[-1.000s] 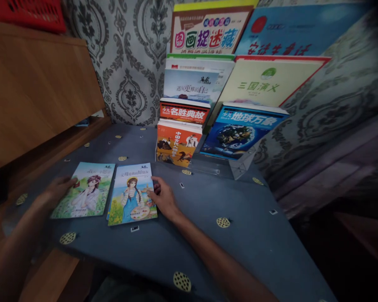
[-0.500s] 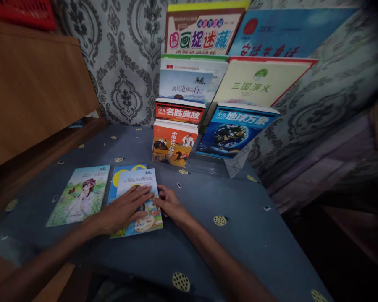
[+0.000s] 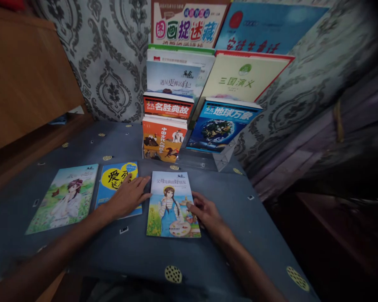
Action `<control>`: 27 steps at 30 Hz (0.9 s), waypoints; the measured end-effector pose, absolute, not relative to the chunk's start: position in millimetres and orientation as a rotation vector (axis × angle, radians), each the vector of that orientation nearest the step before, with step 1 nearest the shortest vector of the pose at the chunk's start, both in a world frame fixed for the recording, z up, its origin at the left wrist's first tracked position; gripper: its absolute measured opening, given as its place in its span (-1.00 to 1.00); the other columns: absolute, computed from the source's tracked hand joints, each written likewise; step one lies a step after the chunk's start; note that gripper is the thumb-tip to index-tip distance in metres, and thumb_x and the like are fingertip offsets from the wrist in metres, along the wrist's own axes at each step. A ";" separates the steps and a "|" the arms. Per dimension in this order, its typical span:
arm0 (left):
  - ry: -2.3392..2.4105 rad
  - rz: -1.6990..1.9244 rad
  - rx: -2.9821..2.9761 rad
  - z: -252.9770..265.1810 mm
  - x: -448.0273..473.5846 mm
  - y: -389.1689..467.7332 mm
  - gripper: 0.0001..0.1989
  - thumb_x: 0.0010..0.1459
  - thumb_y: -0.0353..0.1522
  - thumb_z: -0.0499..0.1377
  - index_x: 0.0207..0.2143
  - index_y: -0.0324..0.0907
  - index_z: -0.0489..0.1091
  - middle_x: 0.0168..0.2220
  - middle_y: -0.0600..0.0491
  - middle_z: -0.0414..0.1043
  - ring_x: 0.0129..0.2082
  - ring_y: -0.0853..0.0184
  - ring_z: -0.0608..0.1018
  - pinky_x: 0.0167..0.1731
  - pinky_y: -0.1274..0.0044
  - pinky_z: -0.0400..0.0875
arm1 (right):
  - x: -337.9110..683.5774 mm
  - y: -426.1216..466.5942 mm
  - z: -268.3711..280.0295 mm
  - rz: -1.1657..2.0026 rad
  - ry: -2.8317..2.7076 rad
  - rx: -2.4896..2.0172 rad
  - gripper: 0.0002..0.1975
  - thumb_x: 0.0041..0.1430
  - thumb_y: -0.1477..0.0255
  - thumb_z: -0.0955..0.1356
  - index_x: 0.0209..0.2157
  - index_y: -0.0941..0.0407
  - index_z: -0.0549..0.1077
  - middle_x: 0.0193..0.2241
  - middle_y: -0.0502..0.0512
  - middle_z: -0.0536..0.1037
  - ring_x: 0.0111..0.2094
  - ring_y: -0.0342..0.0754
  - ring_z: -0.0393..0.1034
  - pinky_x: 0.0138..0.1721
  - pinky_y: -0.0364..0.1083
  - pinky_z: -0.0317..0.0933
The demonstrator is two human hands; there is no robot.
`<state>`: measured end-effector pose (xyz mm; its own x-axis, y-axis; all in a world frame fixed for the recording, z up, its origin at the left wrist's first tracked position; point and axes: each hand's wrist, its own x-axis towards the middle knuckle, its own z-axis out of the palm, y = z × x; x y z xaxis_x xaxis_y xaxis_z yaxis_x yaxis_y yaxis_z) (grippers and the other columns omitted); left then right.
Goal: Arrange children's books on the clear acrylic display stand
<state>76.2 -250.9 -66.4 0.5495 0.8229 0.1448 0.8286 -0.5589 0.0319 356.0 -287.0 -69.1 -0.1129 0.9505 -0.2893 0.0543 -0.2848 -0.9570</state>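
Note:
My right hand pinches the right edge of a book with a girl in blue overalls on its cover. That book lies in front of me, cover up, title at the far end. Over the blue and yellow book to its left, my left hand is spread flat, hiding part of that cover. The left fingertips reach toward the left edge of the overalls book; whether they touch it I cannot tell. Farther left lies a pale green book with a girl in white.
A clear stepped stand at the back holds several upright books, among them an orange one and a blue one with a globe. Wooden furniture stands at the left. A grey cloth with pineapple prints covers the table.
The overalls book has moved right with my right hand, off the blue and yellow book, which now shows more. My left hand has come off its cover. The view has shifted slightly.

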 end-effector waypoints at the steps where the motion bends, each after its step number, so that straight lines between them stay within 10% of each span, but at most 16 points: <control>1: -1.457 -0.202 -2.703 -65.2 75.2 -251.3 -0.52 0.43 -0.15 -0.08 0.24 -0.23 0.18 0.14 -0.19 0.45 0.15 0.09 0.48 0.22 0.14 0.17 | 356.9 -286.6 -70.1 1.487 -1.191 -1.390 -0.33 -0.10 0.14 0.49 0.05 0.12 0.42 -0.53 -0.10 0.40 -0.66 -0.21 0.17 -0.72 -0.23 -0.06; 9: -1.499 -0.155 -2.630 -55.4 66.5 -253.0 -0.66 0.42 -0.27 -0.06 0.12 -0.18 0.33 -0.07 -0.11 0.52 -0.04 0.11 0.55 0.06 0.21 0.29 | 354.8 -279.1 -78.3 1.272 -1.509 -1.498 -0.46 0.09 0.21 0.39 0.08 0.15 0.44 -0.50 -0.05 0.43 -0.59 -0.12 0.28 -0.63 -0.16 0.14; 15: -1.369 -0.323 -2.740 -69.1 81.5 -264.1 -0.61 0.41 -0.21 -0.04 0.13 -0.19 0.36 0.17 -0.18 0.42 0.12 0.10 0.49 0.19 0.20 0.24 | 328.0 -268.6 -62.0 0.481 -1.955 -1.576 -0.67 0.25 0.37 0.35 0.04 0.08 0.50 -0.13 0.22 0.57 -0.16 0.10 0.49 -0.11 0.04 0.36; 20: -1.280 -0.328 -2.705 -79.3 83.3 -268.2 -0.65 0.39 -0.31 -0.02 0.04 -0.25 0.45 0.01 -0.20 0.55 0.05 0.09 0.55 0.18 0.17 0.29 | 255.9 -244.8 -62.8 0.709 -2.243 -1.069 -0.59 0.44 0.27 0.18 0.19 0.07 0.40 0.20 0.20 0.45 0.26 0.06 0.27 0.31 0.13 0.10; 27: -1.275 -0.394 -2.675 -82.7 82.3 -267.6 -0.64 0.36 -0.25 0.02 0.00 -0.26 0.48 0.03 -0.23 0.54 0.10 0.02 0.51 0.18 0.13 0.31 | 243.9 -213.2 -78.0 0.693 -2.234 -1.172 -0.42 0.41 0.13 0.21 0.26 0.23 0.31 0.33 0.39 0.23 0.40 0.15 0.02 0.38 0.21 -0.06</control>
<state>82.3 -267.6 -82.7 0.6036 0.7390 0.2993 0.7790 -0.6266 -0.0240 243.9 -213.2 -78.0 -0.4908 0.8464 0.2067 0.5808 0.4947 -0.6465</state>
